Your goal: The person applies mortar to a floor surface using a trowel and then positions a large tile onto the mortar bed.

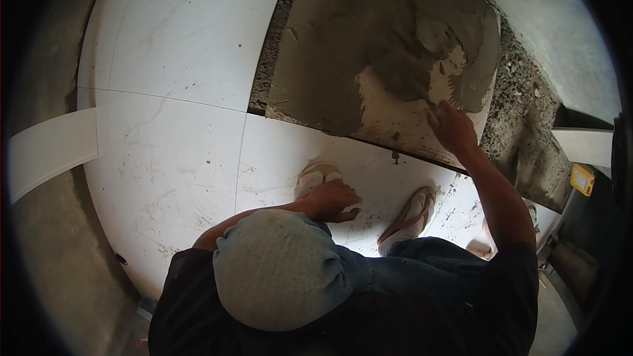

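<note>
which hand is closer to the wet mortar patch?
Right. The right hand rests at the edge of the grey mortar patch, spreading it. The left hand is well below it, pressed on the white floor tile by a sandal.

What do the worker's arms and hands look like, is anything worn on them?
Both hands are bare: no gloves, rings or watch show on the left hand or the right hand. The forearms are uncovered too. A dark short sleeve covers the right upper arm; another covers the left.
</note>
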Demonstrator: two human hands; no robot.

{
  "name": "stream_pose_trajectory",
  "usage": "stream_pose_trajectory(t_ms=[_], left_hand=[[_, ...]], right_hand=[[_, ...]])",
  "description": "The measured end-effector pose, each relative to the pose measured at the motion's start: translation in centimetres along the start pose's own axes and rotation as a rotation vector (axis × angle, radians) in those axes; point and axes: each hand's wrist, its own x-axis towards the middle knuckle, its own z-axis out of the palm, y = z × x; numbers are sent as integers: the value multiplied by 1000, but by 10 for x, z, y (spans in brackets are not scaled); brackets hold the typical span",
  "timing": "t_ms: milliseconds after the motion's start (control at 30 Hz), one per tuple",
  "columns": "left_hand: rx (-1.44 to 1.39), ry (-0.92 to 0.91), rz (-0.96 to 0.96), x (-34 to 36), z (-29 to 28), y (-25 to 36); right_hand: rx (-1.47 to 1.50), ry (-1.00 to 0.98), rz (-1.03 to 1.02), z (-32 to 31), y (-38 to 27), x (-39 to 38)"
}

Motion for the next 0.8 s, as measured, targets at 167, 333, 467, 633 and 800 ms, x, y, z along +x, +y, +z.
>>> stream_pose_trajectory(t_ms=[167, 333, 467, 633, 800], left_hand=[[-2, 24, 41, 2, -1, 0], [-20, 44, 41, 0, -1, 3], [0, 44, 26, 2, -6, 1], [13, 68, 68, 6, -2, 2], [-6, -8, 31, 10, -5, 3]], right_hand=[[47, -29, -358, 34, -44, -27], [-5, -78, -202, 31, -17, 14], [19, -44, -33, 5, 7, 21], [-79, -163, -237, 41, 1, -18], [153, -1, -7, 1, 57, 35]])
